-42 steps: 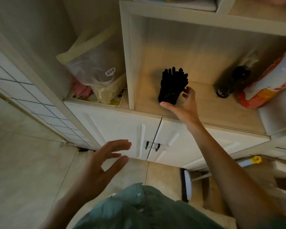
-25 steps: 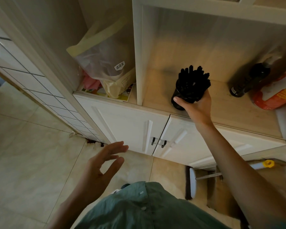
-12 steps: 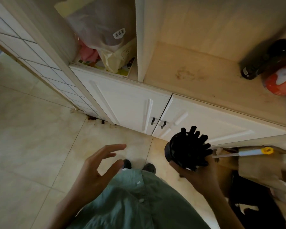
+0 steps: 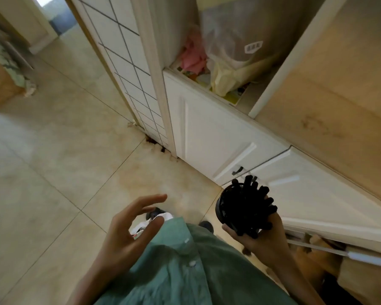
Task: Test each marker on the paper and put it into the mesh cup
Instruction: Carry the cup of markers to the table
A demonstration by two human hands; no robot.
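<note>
A black mesh cup (image 4: 226, 209) packed with several black markers (image 4: 254, 204) is held at waist height in front of the white cabinet. My right hand (image 4: 264, 241) grips the cup from below and behind, fingers curled round its side. My left hand (image 4: 128, 227) hovers to the left of my green shirt, fingers spread and relaxed, holding nothing. No paper is in view.
A white cabinet (image 4: 216, 137) with two doors stands ahead to the right, under a wooden shelf (image 4: 330, 119). A clear plastic bag (image 4: 235, 38) and pink items fill the left niche. Tiled floor (image 4: 42, 161) spreads to the left. A white-handled tool (image 4: 365, 258) lies at lower right.
My right hand took the cup of markers off the wooden shelf and brought it down to waist height. The view swung left and down toward the floor. My left hand stayed open.
</note>
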